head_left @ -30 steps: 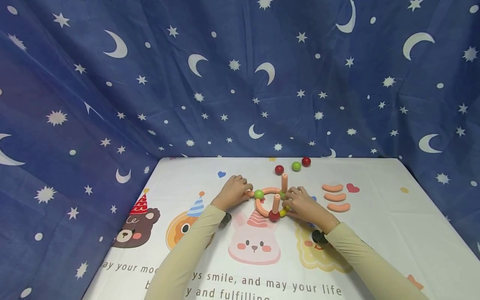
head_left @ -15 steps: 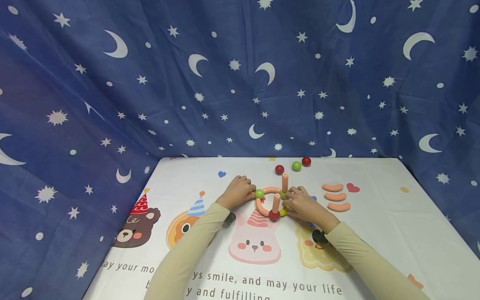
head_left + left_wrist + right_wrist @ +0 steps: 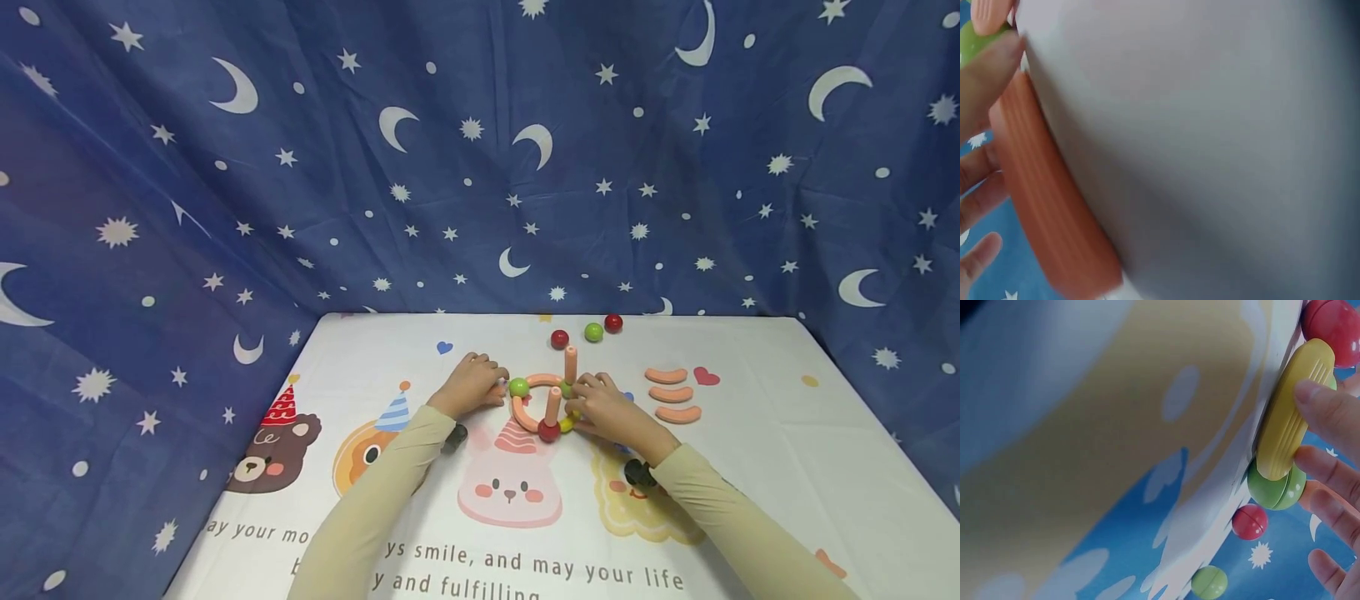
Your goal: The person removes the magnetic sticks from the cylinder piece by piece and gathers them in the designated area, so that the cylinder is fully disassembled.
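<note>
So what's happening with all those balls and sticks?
Someone is busy with a ring of balls and sticks. Their left hand holds an orange stick near the ring's left green ball, while the right hand grips the ring's yellow stick. Two upright sticks rise from the ring. Three curved sticks lie off to the right, and three loose balls sit behind.

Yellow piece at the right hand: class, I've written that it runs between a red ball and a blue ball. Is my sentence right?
Not quite: the second ball is green, not blue. The right wrist view shows it: the yellow piece at the right hand runs between a red ball and a green ball.
</note>
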Tool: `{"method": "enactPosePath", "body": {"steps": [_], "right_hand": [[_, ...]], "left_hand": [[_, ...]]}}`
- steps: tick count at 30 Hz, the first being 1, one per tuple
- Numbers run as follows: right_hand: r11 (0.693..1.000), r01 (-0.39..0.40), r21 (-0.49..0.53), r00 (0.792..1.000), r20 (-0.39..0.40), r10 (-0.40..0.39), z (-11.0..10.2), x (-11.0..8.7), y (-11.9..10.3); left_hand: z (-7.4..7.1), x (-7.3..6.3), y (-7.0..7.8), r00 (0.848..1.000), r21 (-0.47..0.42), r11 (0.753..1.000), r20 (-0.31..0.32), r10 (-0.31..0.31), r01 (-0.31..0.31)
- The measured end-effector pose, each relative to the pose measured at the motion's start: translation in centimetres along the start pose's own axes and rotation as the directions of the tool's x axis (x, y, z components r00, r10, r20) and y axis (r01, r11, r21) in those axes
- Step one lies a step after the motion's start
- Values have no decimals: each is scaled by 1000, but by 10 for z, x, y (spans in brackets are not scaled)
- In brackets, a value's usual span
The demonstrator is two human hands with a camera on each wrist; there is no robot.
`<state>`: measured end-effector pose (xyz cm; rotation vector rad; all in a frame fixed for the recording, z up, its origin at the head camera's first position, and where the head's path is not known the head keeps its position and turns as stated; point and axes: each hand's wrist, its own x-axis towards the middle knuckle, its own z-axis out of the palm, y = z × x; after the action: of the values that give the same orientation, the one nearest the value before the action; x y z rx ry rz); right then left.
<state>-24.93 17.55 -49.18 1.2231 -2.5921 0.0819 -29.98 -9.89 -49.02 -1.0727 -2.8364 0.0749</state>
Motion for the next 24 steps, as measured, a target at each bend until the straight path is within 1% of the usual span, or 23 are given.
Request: {"method": "enactPosePath", "body": {"steps": [2, 4, 7, 10, 13, 17, 19, 21, 24], "right_hand": [[1000, 3, -4, 1000, -1, -3, 1, 0, 0], [1000, 1, -8, 1000, 0, -1, 1, -1, 0], [1000, -1, -10, 1000, 4, 1, 2, -1, 0], [1000, -2, -8, 1000, 2, 2, 2, -1, -1], [1000, 0, -4, 1000, -5, 0, 1, -1, -1], [1000, -3, -7, 1000, -12, 3, 2, -1, -1], [1000, 0, -7, 1000, -19, 0, 2, -1, 0], [1000, 2, -8, 1000, -24, -2, 3, -1, 0], [1000, 5, -7, 1000, -23, -5, 3, -1, 0]], "left_hand": [[-1, -5, -2, 1000, -16, 1000, 8, -13, 13], [-2, -11, -5, 1000, -23, 1000, -1, -19, 19], [-5, -21, -9, 999, -11, 999, -8, -33, 33], [-10, -31, -13, 999, 19, 999, -11, -39, 40], [-11, -40, -20, 999, 59, 998, -34, -32, 34], [-9, -46, -29, 997, 89, 996, -81, -8, 15], [-8, -47, -32, 995, 82, 997, -103, 2, 6], [-7, -49, -36, 994, 69, 998, -113, 5, 3], [-6, -50, -42, 994, 69, 998, -109, -1, 8]]}}
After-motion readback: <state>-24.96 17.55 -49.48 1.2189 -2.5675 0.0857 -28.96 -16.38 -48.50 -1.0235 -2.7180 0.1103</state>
